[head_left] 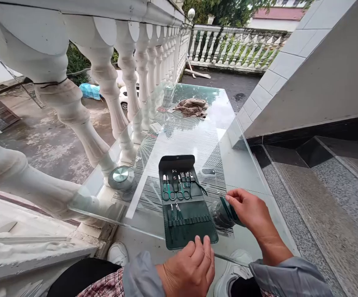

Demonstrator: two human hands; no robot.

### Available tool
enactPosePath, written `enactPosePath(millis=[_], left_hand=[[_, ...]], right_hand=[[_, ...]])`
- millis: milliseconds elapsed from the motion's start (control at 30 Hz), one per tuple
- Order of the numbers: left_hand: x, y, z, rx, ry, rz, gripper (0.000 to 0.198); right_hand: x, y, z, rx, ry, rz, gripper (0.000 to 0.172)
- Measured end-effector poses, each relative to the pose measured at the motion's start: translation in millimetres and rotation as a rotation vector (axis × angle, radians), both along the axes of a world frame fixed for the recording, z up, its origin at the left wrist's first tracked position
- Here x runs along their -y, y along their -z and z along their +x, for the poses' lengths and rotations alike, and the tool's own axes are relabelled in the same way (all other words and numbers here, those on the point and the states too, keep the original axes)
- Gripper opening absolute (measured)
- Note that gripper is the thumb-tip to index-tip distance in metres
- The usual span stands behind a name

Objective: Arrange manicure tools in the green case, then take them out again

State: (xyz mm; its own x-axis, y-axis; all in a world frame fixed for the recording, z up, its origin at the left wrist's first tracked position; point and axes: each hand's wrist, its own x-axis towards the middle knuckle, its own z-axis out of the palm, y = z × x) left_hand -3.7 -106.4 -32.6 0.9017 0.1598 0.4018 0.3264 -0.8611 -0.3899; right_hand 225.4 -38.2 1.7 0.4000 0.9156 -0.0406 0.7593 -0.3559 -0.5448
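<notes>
A dark green manicure case [188, 237] lies unfolded on the glass tabletop. Small scissors [168, 194], nail clippers [184, 180], curved cuticle nippers [198, 185] and other slim tools sit in its upper section. Two slender tools [175, 212] are in the lower loops, beside several vacant ones. My right hand [250, 209], right of the case, pinches a slim dark-green tool with a metal tip [222, 199]; its exact kind is unclear. My left hand [193, 266] is at the case's near edge, fingers bent together, their tips overlapping it; the thumb is hidden.
The glass table [194, 140] carries a crumpled brown cloth [191, 108] farther back. A round metal-topped support [121, 177] is at its left. White balusters [104, 86] line the left side; stone steps [314, 185] descend on the right. White shoes [118, 253] show beneath.
</notes>
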Motion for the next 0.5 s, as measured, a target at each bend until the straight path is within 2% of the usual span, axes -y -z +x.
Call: enactPosePath(millis=[133, 267, 400, 500], left_hand=[[0, 0.4, 1, -0.005, -0.007, -0.002, 0.036], [-1, -1.9, 1, -0.004, 0.002, 0.001, 0.035], [-2, -4.9, 1, 0.014, 0.032, 0.011, 0.035], [-2, -4.7, 2, 0.043, 0.030, 0.007, 0.033]], right_hand=[[6, -0.1, 4, 0.133, -0.027, -0.053, 0.023], [12, -2.6, 0, 0.096, -0.069, 0.100, 0.026], [18, 1.9, -28, -0.038, -0.228, 0.283, 0.024], [22, 6.8, -58, -0.127, -0.412, 0.306, 0.020]])
